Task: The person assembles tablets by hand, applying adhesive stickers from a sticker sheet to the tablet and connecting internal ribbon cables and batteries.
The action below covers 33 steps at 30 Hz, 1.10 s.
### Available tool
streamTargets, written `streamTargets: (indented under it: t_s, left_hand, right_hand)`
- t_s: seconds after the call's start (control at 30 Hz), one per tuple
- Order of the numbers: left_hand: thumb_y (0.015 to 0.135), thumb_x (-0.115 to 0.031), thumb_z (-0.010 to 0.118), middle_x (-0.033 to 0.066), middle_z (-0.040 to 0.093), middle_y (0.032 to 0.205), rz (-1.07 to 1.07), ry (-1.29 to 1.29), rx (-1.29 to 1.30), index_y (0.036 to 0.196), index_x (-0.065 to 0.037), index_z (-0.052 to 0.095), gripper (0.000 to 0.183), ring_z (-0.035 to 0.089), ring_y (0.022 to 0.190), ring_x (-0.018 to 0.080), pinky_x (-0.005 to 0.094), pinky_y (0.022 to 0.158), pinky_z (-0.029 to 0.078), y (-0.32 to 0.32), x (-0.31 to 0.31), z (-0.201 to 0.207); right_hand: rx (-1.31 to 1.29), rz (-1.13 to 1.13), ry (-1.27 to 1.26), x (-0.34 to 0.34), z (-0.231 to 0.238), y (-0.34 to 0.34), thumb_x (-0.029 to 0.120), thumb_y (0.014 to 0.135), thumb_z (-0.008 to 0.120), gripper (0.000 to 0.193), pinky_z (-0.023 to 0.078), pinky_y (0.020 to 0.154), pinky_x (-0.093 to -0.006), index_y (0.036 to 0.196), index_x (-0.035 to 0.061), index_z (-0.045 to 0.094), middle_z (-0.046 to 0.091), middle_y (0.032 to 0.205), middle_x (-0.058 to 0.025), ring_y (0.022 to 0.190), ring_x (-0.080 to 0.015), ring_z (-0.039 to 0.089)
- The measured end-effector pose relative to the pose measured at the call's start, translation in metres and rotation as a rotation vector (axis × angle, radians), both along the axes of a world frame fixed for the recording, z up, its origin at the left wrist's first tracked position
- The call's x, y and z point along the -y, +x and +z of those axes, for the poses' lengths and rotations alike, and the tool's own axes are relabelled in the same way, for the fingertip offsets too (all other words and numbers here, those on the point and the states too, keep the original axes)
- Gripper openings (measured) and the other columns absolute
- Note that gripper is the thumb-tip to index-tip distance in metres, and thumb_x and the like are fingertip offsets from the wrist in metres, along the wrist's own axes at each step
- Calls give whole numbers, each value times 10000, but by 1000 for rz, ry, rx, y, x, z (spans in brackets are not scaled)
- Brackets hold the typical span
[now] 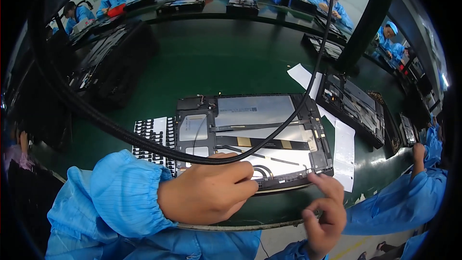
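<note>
An opened tablet-like device (262, 110) lies flat before me, its silver battery plates, black frame and dark ribbon cables exposed. Over its lower left edge rests my left hand (211, 190), fingers curled together; whatever they pinch is hidden under them. At the device's lower right corner is my right hand (325, 214), its index fingertip at the frame edge and the thumb held apart, with nothing visible in it. Against the device's left side lies a white sheet with rows of small black tabs (153, 132), partly covered by my left arm and hand.
A black cable (103, 123) loops across the view above the device. To the right lie white paper strips (343, 154) and a stack of similar black devices (353, 106); another stack (103, 62) stands left. People in blue smocks sit around the green table (216, 53).
</note>
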State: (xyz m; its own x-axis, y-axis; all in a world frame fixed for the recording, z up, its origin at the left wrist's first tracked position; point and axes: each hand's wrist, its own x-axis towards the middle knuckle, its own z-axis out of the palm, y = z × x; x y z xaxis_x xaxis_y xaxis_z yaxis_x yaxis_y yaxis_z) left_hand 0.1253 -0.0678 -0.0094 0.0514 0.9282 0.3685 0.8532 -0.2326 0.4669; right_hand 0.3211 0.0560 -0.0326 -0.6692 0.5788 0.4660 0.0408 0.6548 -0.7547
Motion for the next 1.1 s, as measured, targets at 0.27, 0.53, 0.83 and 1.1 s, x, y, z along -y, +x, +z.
streamTargets:
  t_s: [0.27,0.53,0.83,1.1]
  left_hand:
    - [728,-77,553,215,502,992,-189,65,-188,1010,65,500,320,530,905,317,356,752,444,7,-9,6]
    - [807,-110,471,226,500,1084,-269,-26,-91,1039,36,506,277,519,963,328,383,798,438,26,64,29]
    - [723,-121,625,227,463,1119,629,4,555,1204,65,330,594,481,1016,291,353,883,380,-44,58,-16]
    - [685,-154,677,230,417,1144,508,-136,902,1259,73,230,762,473,986,245,326,752,456,-57,41,-23]
  right_hand:
    - [-14,35,111,3,12,5,22,672,565,93,297,921,-425,653,-15,482,540,1070,-226,1054,-345,464]
    - [-93,103,-53,-1,-4,17,39,709,550,110,286,935,-421,667,-35,482,511,1097,-258,1057,-326,462]
    - [-446,403,-333,27,6,-27,38,676,504,104,266,966,-468,635,-45,458,481,1075,-296,1032,-365,468]
    - [-408,-318,-102,8,-17,-26,36,746,473,117,393,787,-290,770,-36,562,538,1091,-138,939,-221,501]
